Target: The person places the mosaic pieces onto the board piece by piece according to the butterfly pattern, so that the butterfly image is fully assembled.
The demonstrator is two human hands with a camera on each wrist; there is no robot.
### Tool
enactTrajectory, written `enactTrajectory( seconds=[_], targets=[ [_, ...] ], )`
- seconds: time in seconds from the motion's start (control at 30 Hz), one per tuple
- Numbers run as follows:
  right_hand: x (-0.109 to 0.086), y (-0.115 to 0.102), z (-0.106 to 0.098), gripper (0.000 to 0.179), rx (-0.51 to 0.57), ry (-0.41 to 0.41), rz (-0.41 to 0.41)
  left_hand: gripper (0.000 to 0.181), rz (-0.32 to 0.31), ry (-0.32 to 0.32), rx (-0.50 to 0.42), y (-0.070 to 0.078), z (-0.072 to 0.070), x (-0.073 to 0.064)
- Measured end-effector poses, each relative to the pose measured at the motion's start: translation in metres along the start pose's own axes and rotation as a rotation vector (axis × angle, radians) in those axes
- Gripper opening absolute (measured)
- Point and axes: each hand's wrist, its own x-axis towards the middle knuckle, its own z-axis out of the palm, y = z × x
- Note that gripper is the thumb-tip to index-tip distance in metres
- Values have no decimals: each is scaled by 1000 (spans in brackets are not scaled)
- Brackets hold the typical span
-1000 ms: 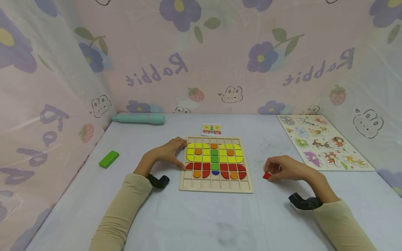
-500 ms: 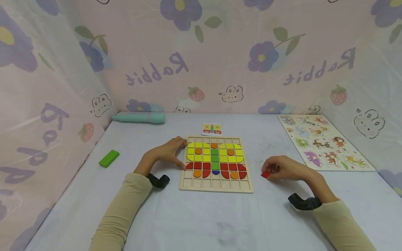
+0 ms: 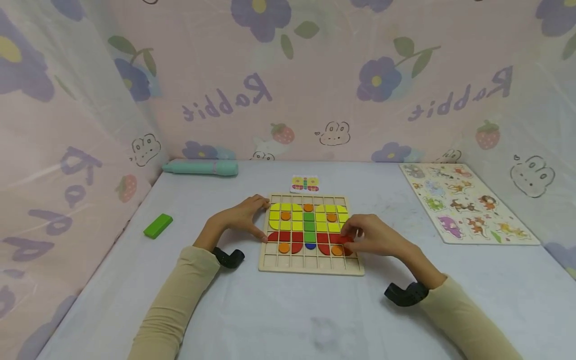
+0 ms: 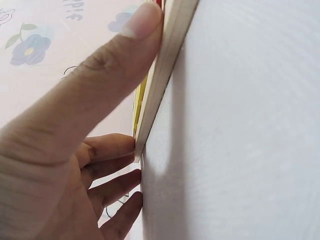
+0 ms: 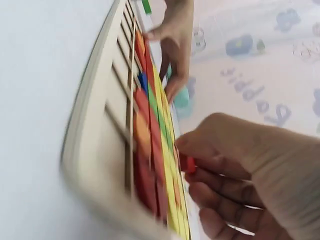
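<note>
A wooden grid board (image 3: 310, 269) lies in the middle of the table, bearing yellow, red, green, orange and blue pieces set out as a butterfly. My left hand (image 3: 239, 218) rests along the board's left edge, thumb and fingers spread; in the left wrist view the thumb (image 4: 100, 67) touches the rim. Over the board's right side, my right hand (image 3: 374, 235) pinches a small red puzzle piece (image 5: 187, 164) between thumb and fingertips, just above the red lower wing. Its fingers cover part of that wing in the head view.
A small picture card (image 3: 305, 184) with the same butterfly lies behind the board. A green block (image 3: 158, 226) sits at the left, and a teal pen-shaped case (image 3: 200, 167) at the back left. An animal picture board (image 3: 468, 202) lies at the right.
My right hand has moved left from the bare table to above the board's right side, carrying the red puzzle piece. The left hand keeps its place at the board's edge.
</note>
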Motion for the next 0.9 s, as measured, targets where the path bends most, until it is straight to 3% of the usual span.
enactTrajectory(
  seconds=[0.2,0.43,0.67,0.9],
  targets=[
    [36,-37,22,20,11,50,-84,95,-5,-5,-3,0,0,1],
    [69,-69,53,18,9,50,-156,94,16,-1,-8,-2,0,2],
    [89,-81,75,18,9,31,-120,92,39,6,5,-4,0,2],
    [94,-81,86,22,11,11,-73,90,45,12,-7,-2,-1,1]
  ],
)
